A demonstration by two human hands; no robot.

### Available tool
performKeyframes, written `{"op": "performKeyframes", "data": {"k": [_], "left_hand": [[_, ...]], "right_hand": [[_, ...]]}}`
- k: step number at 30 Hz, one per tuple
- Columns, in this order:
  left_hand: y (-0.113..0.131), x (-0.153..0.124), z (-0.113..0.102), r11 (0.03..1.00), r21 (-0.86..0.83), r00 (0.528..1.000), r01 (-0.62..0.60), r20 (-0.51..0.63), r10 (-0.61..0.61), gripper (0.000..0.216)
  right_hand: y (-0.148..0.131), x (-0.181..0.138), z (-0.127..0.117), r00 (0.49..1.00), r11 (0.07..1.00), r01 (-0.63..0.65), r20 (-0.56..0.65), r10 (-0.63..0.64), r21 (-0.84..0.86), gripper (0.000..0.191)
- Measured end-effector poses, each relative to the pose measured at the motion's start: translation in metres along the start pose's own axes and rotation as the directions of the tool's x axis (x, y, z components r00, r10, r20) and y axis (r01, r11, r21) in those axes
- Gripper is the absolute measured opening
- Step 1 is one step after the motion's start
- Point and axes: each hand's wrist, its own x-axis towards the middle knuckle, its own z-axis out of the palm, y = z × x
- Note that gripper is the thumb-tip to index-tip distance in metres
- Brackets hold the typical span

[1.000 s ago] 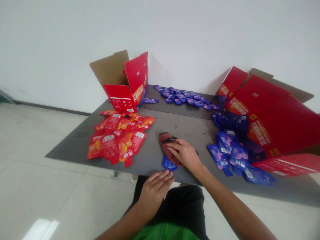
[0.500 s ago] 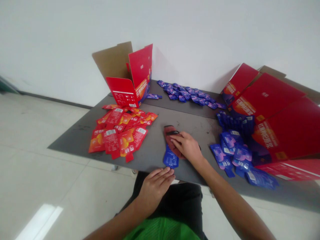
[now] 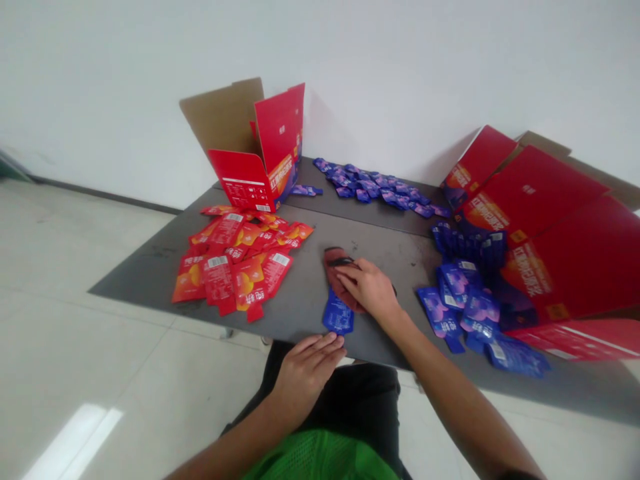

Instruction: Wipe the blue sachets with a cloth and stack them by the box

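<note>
A blue pouch (image 3: 338, 317) with pale print lies flat near the front edge of the table. The fingertips of my left hand (image 3: 311, 367) press on its near, narrow end; the fingers are together and the thumb is hidden. My right hand (image 3: 373, 287) is closed on a folded reddish-brown cloth (image 3: 334, 259) with a dark strip on it. The cloth lies over the far part of the pouch and hides it.
Red and orange pouches (image 3: 245, 260) lie piled at left before an open red carton (image 3: 240, 180). Blue pouches (image 3: 470, 300) sit at right beside large red cartons (image 3: 540, 233). More blue-purple pouches (image 3: 375, 185) line the back of the grey table (image 3: 150, 267), near the wall.
The whole view has shifted slightly. Both hands, the cloth and the blue pouch keep nearly the same places relative to one another.
</note>
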Motion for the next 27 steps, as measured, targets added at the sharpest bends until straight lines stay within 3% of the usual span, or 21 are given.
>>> {"op": "performKeyframes", "data": {"k": [2, 4, 8, 10, 12, 15, 19, 23, 27], "left_hand": [[-0.001, -0.001, 0.000, 1.000, 0.000, 1.000, -0.005, 0.001, 0.005, 0.036], [-0.001, -0.001, 0.000, 1.000, -0.010, 1.000, -0.005, -0.005, 0.005, 0.036], [0.000, 0.000, 0.002, 0.999, -0.025, 0.999, 0.037, -0.034, -0.037, 0.034], [0.000, 0.000, 0.001, 0.999, -0.018, 1.000, 0.026, -0.016, -0.026, 0.034], [-0.001, 0.000, 0.000, 1.000, -0.006, 1.000, -0.004, 0.017, 0.004, 0.035], [-0.002, 0.000, -0.002, 1.000, 0.004, 1.000, -0.021, 0.016, 0.021, 0.036], [-0.001, 0.001, -0.001, 1.000, -0.005, 1.000, -0.008, 0.001, 0.008, 0.035], [0.000, 0.001, 0.001, 0.999, -0.017, 0.999, 0.030, -0.019, -0.031, 0.033], [-0.001, 0.000, 0.000, 1.000, 0.001, 1.000, -0.017, 0.004, 0.017, 0.034]], "right_hand": [[-0.002, 0.004, -0.013, 0.998, 0.999, -0.039, -0.058, 0.038, -0.012, 0.028], [-0.015, -0.011, -0.022, 0.996, 0.999, -0.013, -0.093, 0.016, 0.036, 0.030], [-0.035, -0.050, -0.008, 0.990, 0.983, 0.133, 0.029, -0.138, 0.130, 0.027], [-0.028, -0.045, 0.005, 0.990, 0.981, 0.123, 0.056, -0.133, 0.151, 0.026], [-0.012, -0.022, 0.010, 0.998, 0.993, 0.045, 0.047, -0.050, 0.109, 0.026], [0.003, 0.007, -0.003, 0.998, 0.998, -0.057, 0.000, 0.057, 0.011, 0.028], [-0.020, -0.019, -0.019, 0.996, 0.996, 0.024, -0.092, -0.016, 0.086, 0.032], [-0.035, -0.052, 0.000, 0.987, 0.980, 0.148, 0.045, -0.155, 0.132, 0.026], [-0.007, -0.012, 0.013, 0.999, 0.998, 0.029, 0.041, -0.031, 0.058, 0.026]]}}
